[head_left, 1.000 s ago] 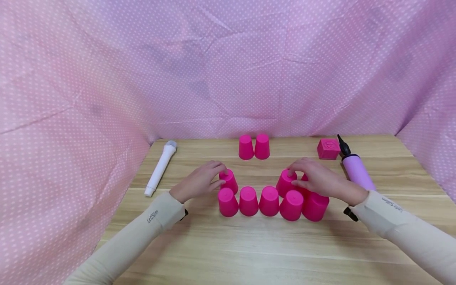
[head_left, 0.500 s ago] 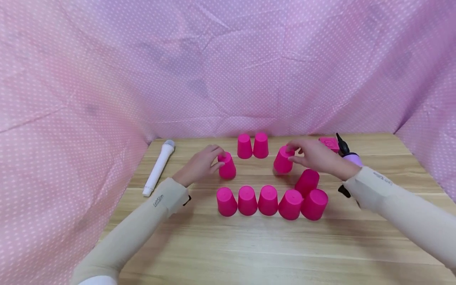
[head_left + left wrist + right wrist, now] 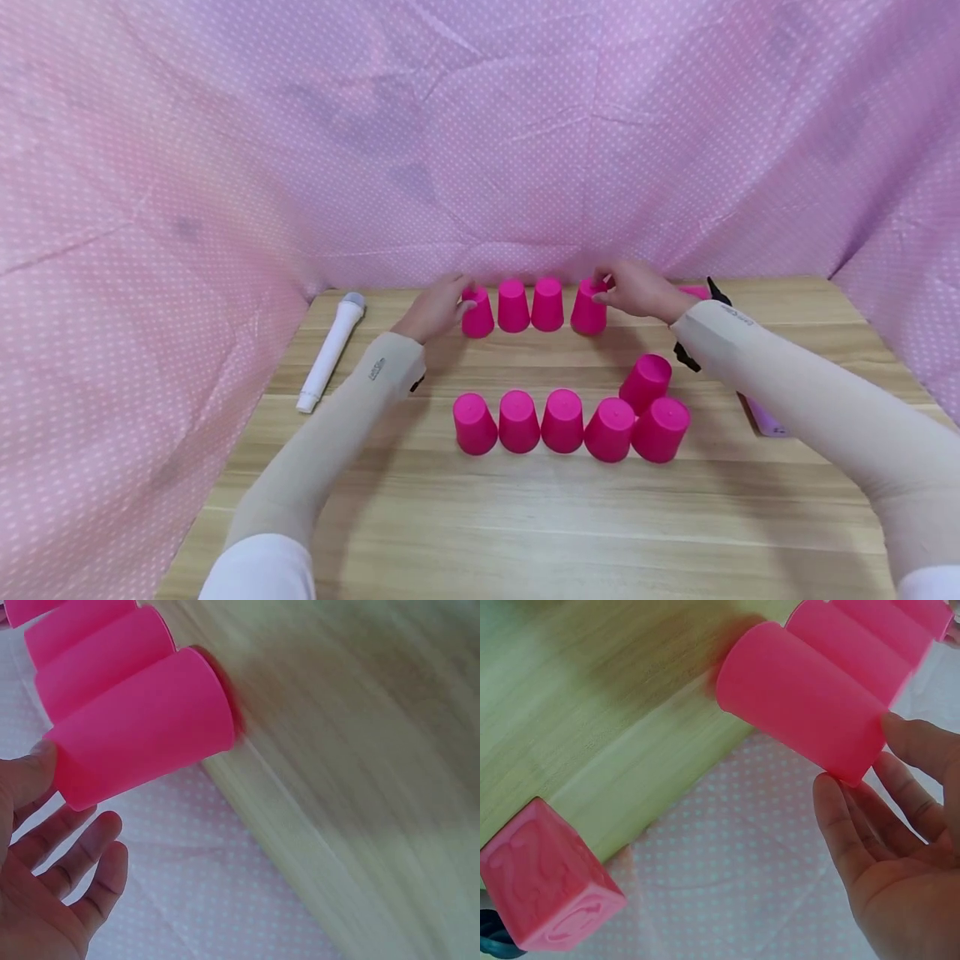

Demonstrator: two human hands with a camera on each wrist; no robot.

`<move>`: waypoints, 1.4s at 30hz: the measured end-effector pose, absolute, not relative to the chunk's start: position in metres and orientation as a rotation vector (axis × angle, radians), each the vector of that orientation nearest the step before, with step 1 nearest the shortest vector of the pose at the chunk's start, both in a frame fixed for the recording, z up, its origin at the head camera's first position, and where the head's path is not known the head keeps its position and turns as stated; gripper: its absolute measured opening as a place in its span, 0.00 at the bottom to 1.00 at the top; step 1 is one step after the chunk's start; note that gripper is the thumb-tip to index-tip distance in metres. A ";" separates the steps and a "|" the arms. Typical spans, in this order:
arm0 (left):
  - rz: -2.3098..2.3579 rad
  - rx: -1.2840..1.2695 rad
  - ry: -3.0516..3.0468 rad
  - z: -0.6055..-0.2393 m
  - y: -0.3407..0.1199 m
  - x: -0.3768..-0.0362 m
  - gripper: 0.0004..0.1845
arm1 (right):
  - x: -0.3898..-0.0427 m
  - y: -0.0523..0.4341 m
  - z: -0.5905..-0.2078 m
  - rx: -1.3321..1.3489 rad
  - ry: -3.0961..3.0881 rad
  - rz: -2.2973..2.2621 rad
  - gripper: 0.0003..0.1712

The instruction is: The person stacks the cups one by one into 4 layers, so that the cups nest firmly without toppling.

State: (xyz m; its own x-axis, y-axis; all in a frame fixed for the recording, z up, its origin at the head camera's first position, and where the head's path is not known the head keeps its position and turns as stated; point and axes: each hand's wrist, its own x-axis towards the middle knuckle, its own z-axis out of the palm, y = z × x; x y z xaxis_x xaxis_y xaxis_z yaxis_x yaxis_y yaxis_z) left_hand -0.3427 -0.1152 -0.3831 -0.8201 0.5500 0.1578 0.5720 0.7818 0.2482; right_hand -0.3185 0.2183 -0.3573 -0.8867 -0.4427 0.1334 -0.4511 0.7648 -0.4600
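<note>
Pink upside-down cups stand in two groups on the wooden table (image 3: 525,525). At the left end of the back row, my left hand (image 3: 433,312) holds a cup (image 3: 150,727) near its base, thumb on one side and fingers on the other. My right hand (image 3: 637,289) pinches the cup (image 3: 802,697) at the right end by its upturned base. Two cups, a left one (image 3: 513,307) and a right one (image 3: 547,305), stand between them. Nearer me is a front row of several cups (image 3: 519,423), with one more cup (image 3: 647,382) behind its right end.
A white microphone (image 3: 330,354) lies at the left. At the right, a pink embossed cube (image 3: 547,877) and a purple pump (image 3: 767,419) with a black nozzle (image 3: 717,292) are partly hidden by my right arm. Polka-dot cloth (image 3: 480,133) hangs behind the table.
Both hands have moved away from me, carrying their two cups from behind the front row to either side of the two back cups. The front row has stayed put.
</note>
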 end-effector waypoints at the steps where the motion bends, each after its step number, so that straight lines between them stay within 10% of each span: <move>1: -0.433 -0.909 -2.892 -0.383 -0.115 -0.345 0.10 | -0.322 0.218 -0.359 0.733 -2.938 0.767 0.09; 42: -0.444 -0.895 -2.918 -0.365 -0.118 -0.333 0.17 | -0.299 0.238 -0.345 0.720 -2.960 0.833 0.17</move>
